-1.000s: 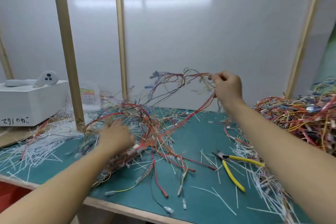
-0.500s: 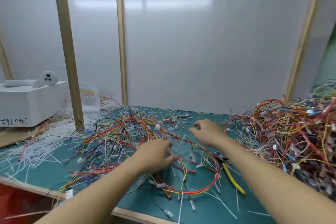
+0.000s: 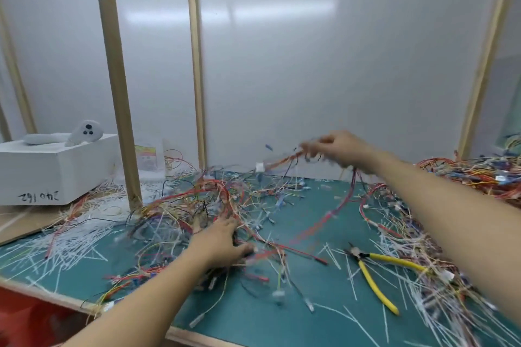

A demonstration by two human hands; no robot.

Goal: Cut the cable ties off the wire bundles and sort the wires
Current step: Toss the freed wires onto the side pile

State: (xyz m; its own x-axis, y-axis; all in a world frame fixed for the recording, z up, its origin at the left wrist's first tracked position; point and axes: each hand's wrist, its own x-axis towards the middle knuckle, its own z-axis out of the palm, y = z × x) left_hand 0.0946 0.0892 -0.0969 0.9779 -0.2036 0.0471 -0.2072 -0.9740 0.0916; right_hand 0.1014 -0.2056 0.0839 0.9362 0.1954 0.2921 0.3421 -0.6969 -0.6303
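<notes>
The right hand [image 3: 338,149] was up in the middle right of the frame, its fingers curled round a few red and orange strands [image 3: 284,160] that trailed down to the desk [image 3: 310,203]. The left hand [image 3: 222,242] lay low at centre on the tangle of loose wires [image 3: 180,214]. Its fingers looked fairly straight, pressing rather than gripping, though the blur left that uncertain.

A good share of the cutting looked done. White cut ties [image 3: 56,245] littered the lower left and the lower right, and the wires at centre lay spread out, not bunched. The cutters [image 3: 375,273] sat idle on the desk at lower right, well apart from both hands, so I took the step in hand for sorting, pulling strands free of the tangle.

Plenty was left. The centre tangle showed no sorted groups that I could make out, and a large pile [image 3: 479,175] at the right edge seemed not yet gone through. Whether it held ties was too small to tell.
</notes>
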